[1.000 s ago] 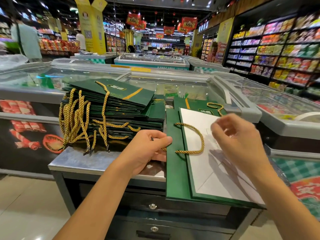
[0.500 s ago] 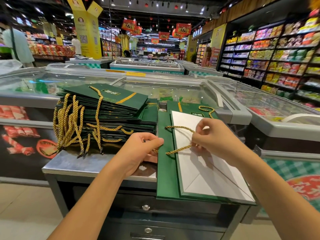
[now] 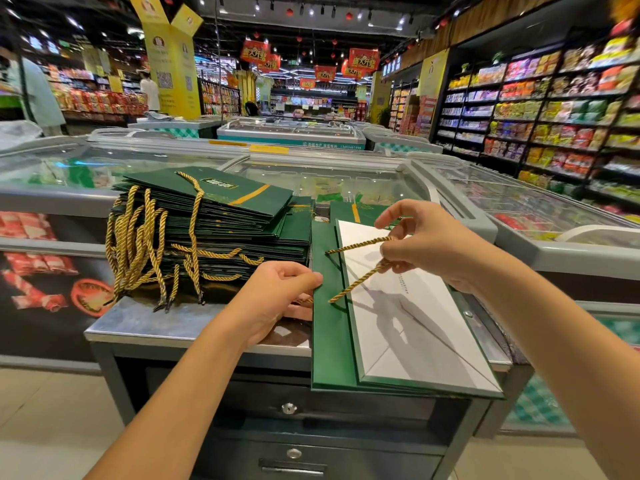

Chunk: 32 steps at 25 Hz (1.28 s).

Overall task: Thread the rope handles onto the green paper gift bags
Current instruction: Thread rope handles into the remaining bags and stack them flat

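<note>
Right hand, centre right: fingers curled, pinching rope loop, lifted above bag. Left hand, centre: fingers clenched on bag's left edge, thumb on top. Bag flat, white inside up, near end overhanging counter front edge. Stack of roped bags just left of it. Freezers behind; shelves upper right. Floor lower left.
</note>
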Each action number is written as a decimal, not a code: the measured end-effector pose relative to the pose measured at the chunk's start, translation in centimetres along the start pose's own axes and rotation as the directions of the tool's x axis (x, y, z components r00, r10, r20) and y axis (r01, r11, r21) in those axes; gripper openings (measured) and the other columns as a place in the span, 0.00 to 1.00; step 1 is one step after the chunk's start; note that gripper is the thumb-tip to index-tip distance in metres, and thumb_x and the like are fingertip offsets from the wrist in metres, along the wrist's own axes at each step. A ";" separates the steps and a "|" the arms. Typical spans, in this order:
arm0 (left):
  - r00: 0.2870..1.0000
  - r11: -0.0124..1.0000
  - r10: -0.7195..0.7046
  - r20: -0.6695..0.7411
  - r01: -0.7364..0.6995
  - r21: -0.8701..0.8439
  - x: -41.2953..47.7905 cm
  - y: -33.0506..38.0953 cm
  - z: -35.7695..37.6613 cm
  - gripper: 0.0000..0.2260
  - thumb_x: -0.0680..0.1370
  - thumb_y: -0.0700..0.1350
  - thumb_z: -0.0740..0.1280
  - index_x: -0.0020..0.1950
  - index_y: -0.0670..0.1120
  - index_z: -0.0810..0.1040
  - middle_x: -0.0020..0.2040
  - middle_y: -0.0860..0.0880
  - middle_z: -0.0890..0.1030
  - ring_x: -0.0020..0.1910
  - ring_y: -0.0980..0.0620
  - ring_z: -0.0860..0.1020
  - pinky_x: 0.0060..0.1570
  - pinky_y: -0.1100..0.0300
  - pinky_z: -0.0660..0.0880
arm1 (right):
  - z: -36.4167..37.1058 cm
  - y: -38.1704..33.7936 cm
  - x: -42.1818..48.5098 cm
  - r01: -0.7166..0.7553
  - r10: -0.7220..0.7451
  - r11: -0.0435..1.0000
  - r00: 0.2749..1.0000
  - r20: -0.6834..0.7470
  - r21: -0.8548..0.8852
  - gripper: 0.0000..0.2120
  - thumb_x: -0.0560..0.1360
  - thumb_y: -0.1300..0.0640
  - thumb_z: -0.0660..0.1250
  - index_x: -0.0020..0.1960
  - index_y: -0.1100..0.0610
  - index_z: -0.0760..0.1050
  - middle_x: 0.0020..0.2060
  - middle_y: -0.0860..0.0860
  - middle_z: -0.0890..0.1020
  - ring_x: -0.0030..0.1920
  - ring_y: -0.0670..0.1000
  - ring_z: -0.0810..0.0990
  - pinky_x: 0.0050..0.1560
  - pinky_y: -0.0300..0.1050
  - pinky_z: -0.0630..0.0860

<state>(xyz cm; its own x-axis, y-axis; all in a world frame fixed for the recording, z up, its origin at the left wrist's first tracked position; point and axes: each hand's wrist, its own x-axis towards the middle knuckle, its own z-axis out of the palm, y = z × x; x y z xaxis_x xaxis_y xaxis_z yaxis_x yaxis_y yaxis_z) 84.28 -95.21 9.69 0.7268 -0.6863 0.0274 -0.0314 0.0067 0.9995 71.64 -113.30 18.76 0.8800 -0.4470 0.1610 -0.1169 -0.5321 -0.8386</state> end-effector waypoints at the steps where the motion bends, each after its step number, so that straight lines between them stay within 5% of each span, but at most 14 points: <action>1: 1.000 1.000 0.000 0.000 0.000 0.000 0.0 0.0 0.0 0.07 0.80 0.40 0.69 0.51 0.36 0.82 0.48 0.38 0.86 0.43 0.46 0.85 0.37 0.58 0.81 | -0.2 -0.2 0.1 0.015 -0.015 1.000 1.000 -0.020 -0.012 0.16 0.74 0.73 0.69 0.57 0.58 0.76 0.40 0.58 0.79 0.36 0.53 0.87 0.37 0.43 0.82; 4: 1.000 1.000 0.003 -0.008 -0.003 -0.009 -0.1 0.0 0.0 0.08 0.80 0.39 0.69 0.53 0.34 0.82 0.50 0.36 0.85 0.44 0.45 0.85 0.37 0.57 0.82 | -0.8 -0.4 0.3 0.071 -0.077 0.993 0.995 -0.059 -0.098 0.18 0.73 0.72 0.70 0.58 0.56 0.76 0.41 0.60 0.80 0.37 0.53 0.86 0.35 0.42 0.81; 7: 1.000 1.000 0.003 -0.010 -0.003 0.002 -0.2 0.1 0.1 0.08 0.80 0.39 0.68 0.53 0.34 0.81 0.49 0.37 0.85 0.42 0.44 0.85 0.36 0.57 0.82 | -1.5 -0.1 0.2 0.184 -0.212 0.910 0.976 -0.037 -0.371 0.18 0.72 0.66 0.74 0.58 0.52 0.76 0.44 0.54 0.82 0.39 0.51 0.84 0.38 0.47 0.81; 11: 1.000 1.000 -0.013 -0.013 0.013 -0.007 -0.3 0.2 0.2 0.08 0.80 0.38 0.68 0.54 0.33 0.80 0.46 0.37 0.85 0.37 0.46 0.83 0.32 0.60 0.80 | -1.9 0.8 1.0 0.295 -0.417 0.595 0.909 0.027 -0.748 0.17 0.73 0.62 0.74 0.60 0.52 0.76 0.50 0.50 0.80 0.43 0.51 0.78 0.42 0.49 0.79; 13: 1.000 1.000 -0.012 -0.017 0.012 -0.008 -0.3 0.2 0.2 0.08 0.80 0.39 0.68 0.54 0.34 0.80 0.48 0.36 0.85 0.39 0.46 0.83 0.33 0.60 0.80 | -1.6 1.4 1.2 0.329 -0.559 0.384 0.826 0.066 -0.863 0.15 0.74 0.62 0.72 0.59 0.55 0.78 0.49 0.52 0.80 0.42 0.55 0.79 0.35 0.49 0.77; 15: 1.000 1.000 -0.007 -0.017 0.007 0.002 -0.3 0.1 0.2 0.07 0.80 0.38 0.68 0.54 0.35 0.81 0.49 0.36 0.85 0.40 0.45 0.83 0.36 0.58 0.82 | -1.4 2.3 1.2 0.352 -0.638 0.288 0.764 0.095 -0.890 0.12 0.72 0.64 0.73 0.55 0.57 0.80 0.46 0.53 0.81 0.36 0.57 0.80 0.28 0.42 0.70; 16: 1.000 1.000 -0.007 -0.017 0.007 0.005 -0.3 0.1 0.2 0.07 0.80 0.38 0.68 0.53 0.35 0.81 0.47 0.37 0.85 0.40 0.46 0.83 0.36 0.58 0.82 | -1.3 2.9 1.1 0.361 -0.656 0.299 0.750 0.085 -0.883 0.11 0.72 0.64 0.73 0.53 0.57 0.80 0.45 0.52 0.81 0.35 0.56 0.79 0.28 0.42 0.70; 18: 1.000 1.000 -0.009 -0.023 0.009 -0.004 -0.4 0.2 0.2 0.07 0.80 0.38 0.68 0.53 0.35 0.81 0.42 0.41 0.86 0.35 0.50 0.82 0.34 0.60 0.80 | -1.3 4.2 0.9 0.342 -0.583 0.498 0.812 -0.016 -0.797 0.08 0.75 0.58 0.73 0.54 0.55 0.79 0.46 0.49 0.80 0.39 0.52 0.79 0.34 0.48 0.77; 20: 0.999 1.000 -0.008 -0.034 0.008 -0.019 -0.3 0.2 0.2 0.07 0.80 0.38 0.68 0.54 0.34 0.81 0.40 0.43 0.85 0.32 0.53 0.80 0.33 0.61 0.79 | -1.8 5.3 0.4 0.184 -0.298 0.757 0.951 -0.081 -0.627 0.12 0.78 0.45 0.70 0.55 0.52 0.78 0.46 0.47 0.81 0.42 0.47 0.79 0.42 0.48 0.78; 21: 0.999 1.000 -0.006 -0.038 0.006 -0.021 -0.3 0.2 0.2 0.07 0.80 0.38 0.68 0.54 0.34 0.81 0.41 0.42 0.85 0.32 0.52 0.81 0.33 0.61 0.79 | -2.1 5.9 -0.1 0.081 -0.156 0.803 0.985 -0.076 -0.591 0.16 0.78 0.40 0.67 0.55 0.52 0.77 0.46 0.46 0.81 0.43 0.45 0.79 0.41 0.44 0.77; 24: 0.999 1.000 0.003 -0.045 -0.004 -0.023 -0.4 0.2 0.3 0.07 0.80 0.38 0.68 0.53 0.34 0.81 0.42 0.42 0.85 0.33 0.52 0.81 0.33 0.61 0.79 | -2.7 7.3 -2.2 -0.083 0.012 0.768 0.993 -0.114 -0.635 0.20 0.79 0.40 0.65 0.61 0.55 0.78 0.46 0.48 0.82 0.44 0.45 0.79 0.40 0.41 0.74; 27: 0.998 1.000 0.017 -0.063 -0.018 -0.015 -0.5 0.2 0.5 0.06 0.81 0.37 0.67 0.53 0.35 0.81 0.41 0.43 0.85 0.32 0.53 0.81 0.32 0.63 0.78 | -2.8 7.8 -3.9 -0.185 0.107 0.763 0.981 -0.161 -0.619 0.22 0.79 0.43 0.67 0.60 0.62 0.79 0.50 0.58 0.85 0.50 0.57 0.83 0.53 0.54 0.79; 29: 0.996 0.999 0.036 -0.080 -0.038 -0.025 -0.6 0.1 0.5 0.06 0.81 0.38 0.67 0.53 0.37 0.81 0.41 0.44 0.85 0.32 0.54 0.81 0.31 0.64 0.78 | -2.9 8.1 -4.2 -0.185 0.106 0.844 0.978 -0.181 -0.504 0.20 0.79 0.47 0.69 0.58 0.64 0.81 0.49 0.61 0.85 0.51 0.59 0.83 0.55 0.57 0.79; 32: 0.994 0.994 0.046 -0.101 -0.055 -0.093 -0.7 0.2 0.5 0.07 0.82 0.42 0.66 0.51 0.40 0.82 0.43 0.45 0.85 0.37 0.51 0.80 0.35 0.62 0.78 | -3.5 8.1 -4.7 -0.181 0.132 0.975 0.940 -0.315 -0.132 0.12 0.76 0.52 0.75 0.56 0.57 0.83 0.44 0.53 0.86 0.43 0.51 0.84 0.44 0.45 0.80</action>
<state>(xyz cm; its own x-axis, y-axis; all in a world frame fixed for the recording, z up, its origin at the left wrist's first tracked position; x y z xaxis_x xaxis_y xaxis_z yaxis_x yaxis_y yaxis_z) 83.43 -95.06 9.86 0.7900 -0.6085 0.0750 -0.0080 0.1120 0.9937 64.95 -118.06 13.01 0.6668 -0.7168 0.2042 -0.3339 -0.5322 -0.7780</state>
